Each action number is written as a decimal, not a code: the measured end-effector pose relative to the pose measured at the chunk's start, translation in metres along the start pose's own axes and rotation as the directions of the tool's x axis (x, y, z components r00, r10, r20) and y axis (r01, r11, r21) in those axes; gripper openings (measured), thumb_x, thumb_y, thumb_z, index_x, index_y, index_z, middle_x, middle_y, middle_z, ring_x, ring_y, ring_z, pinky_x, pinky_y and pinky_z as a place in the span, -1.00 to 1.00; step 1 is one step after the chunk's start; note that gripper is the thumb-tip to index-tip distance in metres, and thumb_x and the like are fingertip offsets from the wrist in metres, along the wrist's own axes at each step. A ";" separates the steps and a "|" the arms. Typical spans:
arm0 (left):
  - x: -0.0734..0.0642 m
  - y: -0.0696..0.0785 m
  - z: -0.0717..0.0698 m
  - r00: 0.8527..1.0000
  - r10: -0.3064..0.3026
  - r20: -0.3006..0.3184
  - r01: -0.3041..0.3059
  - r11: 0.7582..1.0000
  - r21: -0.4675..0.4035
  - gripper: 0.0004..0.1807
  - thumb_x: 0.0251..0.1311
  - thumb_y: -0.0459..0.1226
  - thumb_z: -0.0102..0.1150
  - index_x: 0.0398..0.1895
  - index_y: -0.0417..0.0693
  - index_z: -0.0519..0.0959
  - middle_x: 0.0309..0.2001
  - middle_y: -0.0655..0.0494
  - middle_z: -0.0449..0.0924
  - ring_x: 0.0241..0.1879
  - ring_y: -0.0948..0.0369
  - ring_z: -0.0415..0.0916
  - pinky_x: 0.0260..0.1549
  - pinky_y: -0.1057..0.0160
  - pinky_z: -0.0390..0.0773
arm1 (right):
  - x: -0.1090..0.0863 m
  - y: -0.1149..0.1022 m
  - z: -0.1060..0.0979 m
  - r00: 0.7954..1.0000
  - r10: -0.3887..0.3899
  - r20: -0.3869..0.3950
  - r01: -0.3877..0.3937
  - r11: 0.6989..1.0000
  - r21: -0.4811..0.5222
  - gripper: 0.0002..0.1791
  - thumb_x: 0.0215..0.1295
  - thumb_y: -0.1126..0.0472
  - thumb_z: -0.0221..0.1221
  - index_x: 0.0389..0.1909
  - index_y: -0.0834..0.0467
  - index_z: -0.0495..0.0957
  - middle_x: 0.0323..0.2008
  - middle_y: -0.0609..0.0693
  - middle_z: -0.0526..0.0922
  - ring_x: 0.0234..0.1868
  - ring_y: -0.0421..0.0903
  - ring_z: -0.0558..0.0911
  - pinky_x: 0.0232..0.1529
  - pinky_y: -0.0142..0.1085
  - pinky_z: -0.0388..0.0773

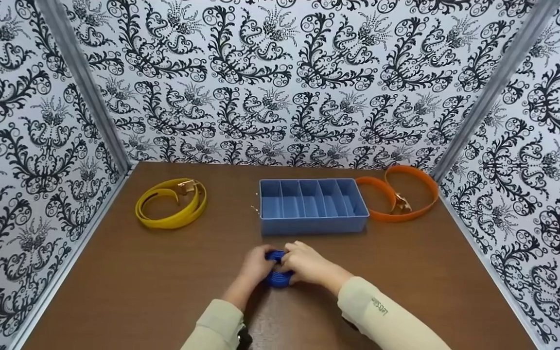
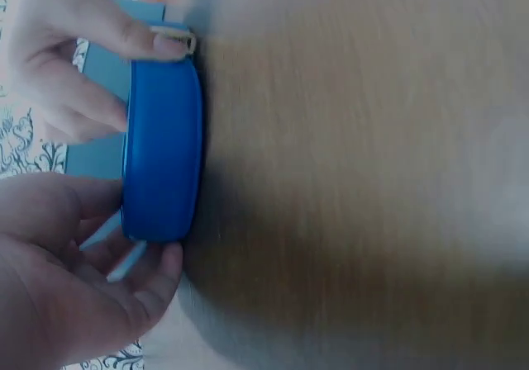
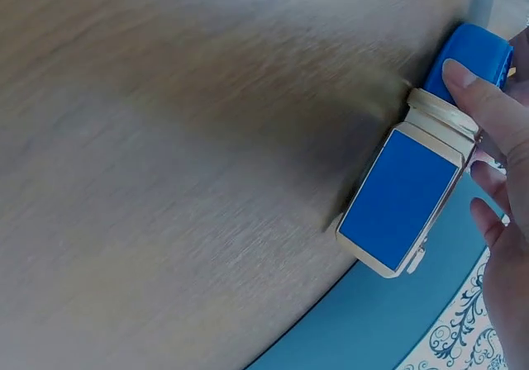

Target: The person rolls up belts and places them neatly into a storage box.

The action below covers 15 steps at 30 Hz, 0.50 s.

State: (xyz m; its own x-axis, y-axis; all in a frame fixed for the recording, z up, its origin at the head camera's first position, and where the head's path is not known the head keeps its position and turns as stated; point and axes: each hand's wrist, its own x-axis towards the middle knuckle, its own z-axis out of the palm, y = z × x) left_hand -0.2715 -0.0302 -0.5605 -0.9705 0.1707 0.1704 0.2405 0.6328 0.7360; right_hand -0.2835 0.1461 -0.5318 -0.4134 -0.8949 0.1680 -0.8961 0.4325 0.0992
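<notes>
A blue belt (image 1: 280, 279), wound into a tight coil, stands edge-down on the brown table in front of the blue box. My left hand (image 1: 258, 264) holds the coil's left side, with fingertips against its outer band in the left wrist view. On the other side my right hand (image 1: 309, 264) grips the belt. Its thumb (image 3: 463, 77) presses the strap beside the gold-framed buckle (image 3: 403, 201) with a blue face, seen in the right wrist view. Some of the right fingers are hidden behind the strap.
A blue divided box (image 1: 314, 226) with several compartments stands behind the hands. A loosely coiled yellow belt (image 1: 170, 222) lies at the left, and an orange belt (image 1: 382, 216) right beside the box. Patterned walls (image 1: 270, 97) enclose the table (image 1: 163, 291).
</notes>
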 end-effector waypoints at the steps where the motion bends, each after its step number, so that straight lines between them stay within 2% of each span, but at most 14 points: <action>1: -0.001 0.002 0.002 0.999 -0.031 -0.016 0.031 0.999 0.006 -0.65 -0.01 -0.39 0.35 -0.11 -0.36 0.61 -0.17 -0.21 0.63 -0.10 -0.14 0.55 -0.08 -0.05 0.52 | 0.000 0.001 0.001 1.000 -0.007 -0.014 0.007 1.000 -0.005 -0.68 -0.30 -0.02 0.53 -0.40 -0.09 0.77 -0.48 -0.27 0.64 -0.33 -0.14 0.41 -0.31 -0.28 0.31; 5: -0.003 0.008 0.007 0.990 -0.125 -0.064 0.130 0.987 0.090 -0.51 -0.10 -0.25 0.45 -0.12 -0.36 0.56 -0.19 -0.21 0.58 -0.14 -0.16 0.53 -0.11 -0.06 0.51 | 0.000 0.002 0.003 0.998 -0.027 -0.052 0.025 0.999 -0.030 -0.70 -0.33 -0.03 0.52 -0.45 -0.10 0.75 -0.51 -0.26 0.62 -0.39 -0.13 0.39 -0.36 -0.28 0.29; 10: 0.000 0.011 0.009 0.989 -0.132 -0.059 0.140 0.978 0.155 -0.56 -0.10 -0.32 0.42 -0.11 -0.34 0.57 -0.18 -0.21 0.56 -0.14 -0.17 0.53 -0.10 -0.07 0.50 | -0.001 0.000 0.002 1.000 0.024 -0.014 -0.025 0.999 -0.044 -0.69 -0.25 -0.02 0.52 -0.37 -0.13 0.75 -0.49 -0.26 0.62 -0.35 -0.12 0.40 -0.33 -0.26 0.29; 15: 0.001 0.009 0.007 0.990 -0.138 -0.019 0.139 0.982 0.132 -0.61 -0.09 -0.44 0.30 -0.10 -0.34 0.58 -0.17 -0.20 0.55 -0.15 -0.15 0.53 -0.12 -0.07 0.52 | -0.001 -0.006 0.005 0.997 0.081 0.000 -0.081 0.996 -0.034 -0.66 -0.20 -0.03 0.52 -0.29 -0.14 0.77 -0.47 -0.25 0.63 -0.28 -0.12 0.41 -0.28 -0.26 0.30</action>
State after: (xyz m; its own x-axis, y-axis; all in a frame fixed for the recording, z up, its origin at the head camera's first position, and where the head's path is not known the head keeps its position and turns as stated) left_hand -0.2698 -0.0188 -0.5582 -0.9945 0.0673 0.0803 0.1036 0.7441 0.6599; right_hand -0.2780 0.1442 -0.5372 -0.4843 -0.8572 0.1750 -0.8539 0.5067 0.1186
